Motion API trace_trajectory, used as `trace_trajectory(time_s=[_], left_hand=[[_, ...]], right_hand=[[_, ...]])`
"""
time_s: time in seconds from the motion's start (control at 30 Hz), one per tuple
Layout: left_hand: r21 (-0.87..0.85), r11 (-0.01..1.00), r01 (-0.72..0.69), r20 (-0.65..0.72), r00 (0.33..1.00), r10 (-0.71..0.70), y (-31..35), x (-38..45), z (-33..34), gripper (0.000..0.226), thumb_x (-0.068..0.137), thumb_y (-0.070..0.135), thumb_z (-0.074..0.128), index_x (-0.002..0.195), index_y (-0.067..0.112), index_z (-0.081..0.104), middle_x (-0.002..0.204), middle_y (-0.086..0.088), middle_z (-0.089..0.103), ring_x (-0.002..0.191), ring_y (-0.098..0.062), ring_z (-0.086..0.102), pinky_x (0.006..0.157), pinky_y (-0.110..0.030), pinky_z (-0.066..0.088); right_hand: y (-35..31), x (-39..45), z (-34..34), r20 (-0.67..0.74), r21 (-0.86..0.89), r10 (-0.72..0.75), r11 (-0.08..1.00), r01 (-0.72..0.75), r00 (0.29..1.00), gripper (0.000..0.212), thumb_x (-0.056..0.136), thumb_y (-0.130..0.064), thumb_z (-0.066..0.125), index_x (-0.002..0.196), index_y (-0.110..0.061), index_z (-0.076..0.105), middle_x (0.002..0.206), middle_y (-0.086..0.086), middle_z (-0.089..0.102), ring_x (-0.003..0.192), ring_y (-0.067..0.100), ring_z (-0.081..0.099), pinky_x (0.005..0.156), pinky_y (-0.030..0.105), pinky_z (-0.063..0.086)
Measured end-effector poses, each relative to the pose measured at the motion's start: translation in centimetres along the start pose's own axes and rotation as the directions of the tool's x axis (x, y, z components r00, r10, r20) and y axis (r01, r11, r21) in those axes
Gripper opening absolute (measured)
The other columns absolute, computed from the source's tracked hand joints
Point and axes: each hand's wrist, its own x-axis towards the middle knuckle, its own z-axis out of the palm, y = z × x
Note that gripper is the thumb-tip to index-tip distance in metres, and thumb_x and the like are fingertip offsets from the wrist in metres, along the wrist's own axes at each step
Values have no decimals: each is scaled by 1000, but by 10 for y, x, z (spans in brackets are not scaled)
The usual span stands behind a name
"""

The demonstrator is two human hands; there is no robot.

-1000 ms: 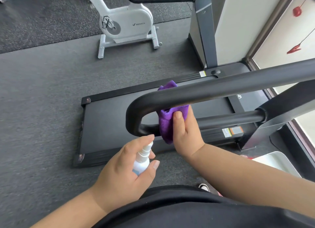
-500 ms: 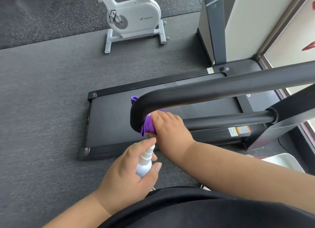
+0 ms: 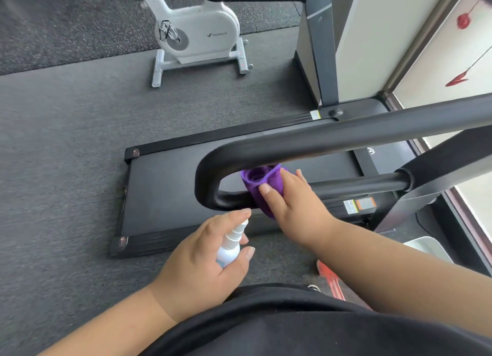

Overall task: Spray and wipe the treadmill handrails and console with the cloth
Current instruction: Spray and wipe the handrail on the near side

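A black looped treadmill handrail [image 3: 319, 140] runs across the middle of the view, curving back at its left end into a lower bar. My right hand [image 3: 295, 204] grips a purple cloth [image 3: 262, 186] wrapped around the lower bar just right of the curve. My left hand [image 3: 202, 262] holds a small white spray bottle [image 3: 230, 246] below the curve, nozzle pointing up toward the rail, a fingertip on top of it. The console is out of view.
The black treadmill deck [image 3: 165, 196] lies on grey floor below the rail. A white exercise bike [image 3: 197, 33] stands behind it. A second treadmill's upright [image 3: 319, 52] rises at the back right. A white bin [image 3: 428, 249] and a red shoe [image 3: 330, 278] sit near my feet.
My right hand slid the cloth left to the rail's curve, then back right along the lower bar. The left hand with the bottle stayed put below the curve.
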Motion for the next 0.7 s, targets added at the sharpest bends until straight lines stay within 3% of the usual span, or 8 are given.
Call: trace_trajectory(time_s=[0.07, 0.13, 0.2, 0.3, 0.4, 0.5, 0.63, 0.7], left_hand=[[-1, 1000, -11, -20, 1000, 11, -2, -3, -6, 59, 85, 30, 63, 136, 41, 35, 99, 22, 55, 84, 6, 58, 80, -16, 49], [-5, 999, -36, -44, 998, 35, -4, -5, -11, 60, 83, 27, 64, 135, 38, 35, 97, 21, 56, 82, 5, 58, 79, -17, 50], [-2, 998, -59, -51, 997, 59, -7, -7, -17, 61, 83, 26, 64, 135, 36, 35, 96, 19, 56, 81, 4, 58, 78, -17, 51], [8, 997, -79, -56, 995, 79, -12, -9, -24, 61, 83, 25, 64, 135, 35, 35, 94, 18, 57, 80, 1, 60, 78, -19, 51], [-5, 996, -94, -55, 994, 94, -16, -10, -26, 61, 83, 24, 64, 135, 34, 34, 97, 16, 56, 82, -1, 61, 80, -17, 50], [-28, 995, -98, -41, 994, 97, -15, -3, -22, 61, 83, 26, 65, 134, 36, 34, 97, 15, 56, 83, -2, 61, 80, -15, 50], [-40, 990, -139, 10, 990, 139, -8, 14, -11, 62, 85, 29, 65, 138, 40, 34, 96, 21, 55, 81, -4, 61, 77, -18, 52], [-53, 989, -135, 25, 990, 137, -3, 21, -1, 63, 85, 29, 64, 138, 41, 33, 96, 25, 53, 82, 1, 60, 77, -16, 51]], right_hand=[[-16, 2, 13, 5, 7, -107, 994, 107, 994, 22, 95, -43, 32, 87, -27, 46, 88, -15, 52, 88, 16, 43, 106, 50, 30], [-30, 4, 31, 69, -4, -221, 975, 222, 973, 33, 95, -38, 31, 105, -14, 52, 102, -5, 56, 97, 19, 45, 110, 47, 28], [-35, 6, 41, 42, 49, -256, 966, 254, 966, 33, 95, -37, 31, 106, -13, 51, 102, -5, 49, 93, 17, 43, 105, 50, 33], [-33, 14, 41, -19, 96, -230, 968, 230, 973, 37, 93, -42, 41, 103, -10, 56, 104, -4, 47, 94, 18, 46, 88, 38, 42], [-35, 18, 48, 15, -132, -228, 965, 227, 974, 35, 85, -55, 46, 89, -21, 41, 78, -17, 37, 74, 10, 36, 81, 32, 35], [-41, 21, 53, 29, -278, -185, 943, 185, 982, 34, 73, -54, 31, 85, -23, 29, 68, -16, 28, 65, 17, 33, 76, 35, 34], [-30, 24, 48, 207, -470, -108, 861, 196, 972, 29, 78, -44, 41, 101, -27, 36, 85, -9, 46, 82, 22, 52, 80, 38, 37], [-21, 22, 46, 259, -555, -76, 804, 213, 963, 47, 81, -42, 55, 122, -29, 36, 105, -4, 54, 102, 27, 56, 90, 42, 39]])
